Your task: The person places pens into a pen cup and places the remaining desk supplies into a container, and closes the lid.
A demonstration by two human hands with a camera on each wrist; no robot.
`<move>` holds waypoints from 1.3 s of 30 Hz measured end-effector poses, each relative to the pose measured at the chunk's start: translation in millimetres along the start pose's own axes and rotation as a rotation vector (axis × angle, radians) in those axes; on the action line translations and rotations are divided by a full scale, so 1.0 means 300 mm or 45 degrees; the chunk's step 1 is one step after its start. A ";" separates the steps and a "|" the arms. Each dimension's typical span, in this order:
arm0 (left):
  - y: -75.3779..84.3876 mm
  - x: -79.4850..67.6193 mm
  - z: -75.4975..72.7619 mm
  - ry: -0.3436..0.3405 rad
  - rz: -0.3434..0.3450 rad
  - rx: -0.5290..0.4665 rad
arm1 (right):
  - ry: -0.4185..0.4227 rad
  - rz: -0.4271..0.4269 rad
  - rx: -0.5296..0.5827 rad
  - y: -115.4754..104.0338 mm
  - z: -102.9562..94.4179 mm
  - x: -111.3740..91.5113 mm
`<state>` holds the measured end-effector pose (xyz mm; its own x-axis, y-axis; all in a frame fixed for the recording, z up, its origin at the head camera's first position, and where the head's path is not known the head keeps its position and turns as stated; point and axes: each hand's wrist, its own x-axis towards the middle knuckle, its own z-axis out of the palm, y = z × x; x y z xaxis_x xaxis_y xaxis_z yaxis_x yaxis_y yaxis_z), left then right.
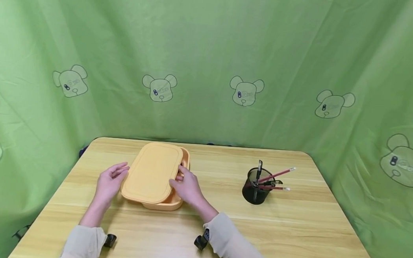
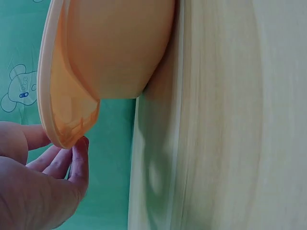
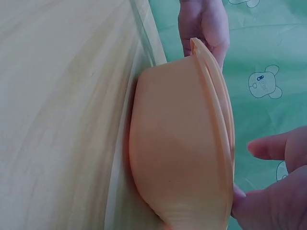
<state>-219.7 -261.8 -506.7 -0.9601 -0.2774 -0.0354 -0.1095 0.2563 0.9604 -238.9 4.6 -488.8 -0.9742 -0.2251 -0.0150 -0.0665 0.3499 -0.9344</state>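
Note:
An orange lid (image 1: 152, 173) lies askew over an orange plastic box (image 1: 162, 207), shifted left so the box's right side shows uncovered. At the lid's left edge, my left hand (image 1: 109, 182) pinches the overhanging rim; in the left wrist view the thumb is on the top face and the fingers (image 2: 80, 155) are beneath. My right hand (image 1: 190, 188) is at the right side, its thumb close to the lid's edge. In the right wrist view its extended finger (image 3: 268, 147) stands apart from the lid, while another digit meets the rim. The box's contents are hidden.
A black mesh pen holder (image 1: 253, 194) with pencils and black pens stands to the right on the wooden table (image 1: 292, 237). Green curtains (image 1: 205, 38) with bear-head prints hang behind the table and on both sides.

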 end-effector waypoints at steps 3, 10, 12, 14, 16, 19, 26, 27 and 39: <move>-0.003 0.002 0.001 -0.016 -0.032 -0.056 | -0.003 0.009 0.016 0.004 0.000 0.002; -0.017 -0.001 0.009 -0.030 -0.058 -0.213 | -0.022 -0.028 0.015 0.012 -0.019 0.003; -0.011 -0.008 0.016 -0.030 -0.049 -0.240 | -0.036 -0.046 -0.016 0.013 -0.034 0.004; -0.002 -0.016 0.024 -0.028 -0.036 -0.274 | -0.049 -0.074 -0.063 0.017 -0.049 0.006; 0.004 -0.022 0.032 -0.038 -0.025 -0.297 | -0.056 -0.086 -0.097 0.023 -0.062 0.008; 0.010 -0.032 0.043 -0.053 -0.012 -0.299 | -0.054 -0.096 -0.145 0.034 -0.078 0.011; 0.012 -0.047 0.062 -0.068 0.007 -0.237 | -0.031 -0.084 -0.176 0.055 -0.100 0.010; 0.012 -0.048 0.064 -0.071 0.009 -0.226 | -0.028 -0.076 -0.173 0.058 -0.102 0.010; -0.004 -0.047 0.082 -0.093 0.033 -0.138 | -0.046 -0.055 -0.043 0.085 -0.123 -0.002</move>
<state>-212.3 -235.3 -514.1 -0.9789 -0.2026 -0.0267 -0.0599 0.1597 0.9853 -247.8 47.2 -499.5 -0.9620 -0.2729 0.0117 -0.1161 0.3699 -0.9218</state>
